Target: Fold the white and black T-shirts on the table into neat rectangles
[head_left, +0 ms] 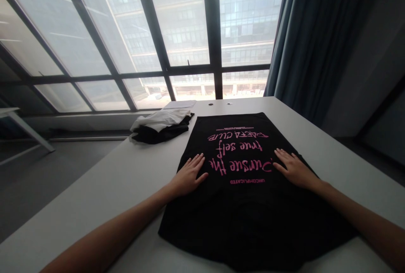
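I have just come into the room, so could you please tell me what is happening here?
A person's left hand and right hand rest palm down on a black garment spread on a white table. They lie near its opposite side edges, with pink lettering between them. Farther off, to the left, a heap of white and black cloth lies on the same table.

Daylit dark-framed windows [183,15], blue-gray curtain [303,45] at right, white table [95,193], gray floor [69,159]

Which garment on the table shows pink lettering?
The black garment spread flat beneath the left hand and right hand; the white-and-black heap farther left shows none.
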{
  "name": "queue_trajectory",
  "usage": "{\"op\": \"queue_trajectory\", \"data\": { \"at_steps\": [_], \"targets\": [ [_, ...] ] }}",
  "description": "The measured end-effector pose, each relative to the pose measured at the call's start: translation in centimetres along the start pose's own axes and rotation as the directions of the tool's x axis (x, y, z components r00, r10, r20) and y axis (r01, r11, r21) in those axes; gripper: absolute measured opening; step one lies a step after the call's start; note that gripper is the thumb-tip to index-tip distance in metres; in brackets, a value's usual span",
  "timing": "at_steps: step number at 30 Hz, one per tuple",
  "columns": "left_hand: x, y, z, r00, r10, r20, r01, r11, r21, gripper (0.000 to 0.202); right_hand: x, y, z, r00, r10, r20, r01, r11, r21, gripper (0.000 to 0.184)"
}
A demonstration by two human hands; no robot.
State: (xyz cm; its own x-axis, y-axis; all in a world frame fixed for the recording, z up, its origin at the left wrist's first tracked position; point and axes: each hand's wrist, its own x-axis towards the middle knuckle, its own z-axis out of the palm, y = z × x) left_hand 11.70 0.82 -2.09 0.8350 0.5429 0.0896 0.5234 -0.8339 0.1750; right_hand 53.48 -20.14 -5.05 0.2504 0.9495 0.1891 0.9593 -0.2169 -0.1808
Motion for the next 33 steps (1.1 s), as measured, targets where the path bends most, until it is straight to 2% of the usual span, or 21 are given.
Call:
{"op": "queue_trajectory", "data": {
  "at_steps": [22, 33],
  "targets": [
    [0.1, -0.5, 0.4, 1.0, 0.023, -0.003, -0.023, 1.0, 0.008, 0.073, 0.1, 0.5, 0.8, 0.999, -0.011, -0.033, 0.011, 1.0, -0.002, 0.071],
    [-0.5, 0.8, -0.7, 0.998, -0.012, 0.068, 0.012, 1.0, 0.0, 0.077, 0.5, 2.9, 3.6, 0.997, -0.025, -0.073, 0.027, 0.999, 0.031, 0.076]
  ]
}}
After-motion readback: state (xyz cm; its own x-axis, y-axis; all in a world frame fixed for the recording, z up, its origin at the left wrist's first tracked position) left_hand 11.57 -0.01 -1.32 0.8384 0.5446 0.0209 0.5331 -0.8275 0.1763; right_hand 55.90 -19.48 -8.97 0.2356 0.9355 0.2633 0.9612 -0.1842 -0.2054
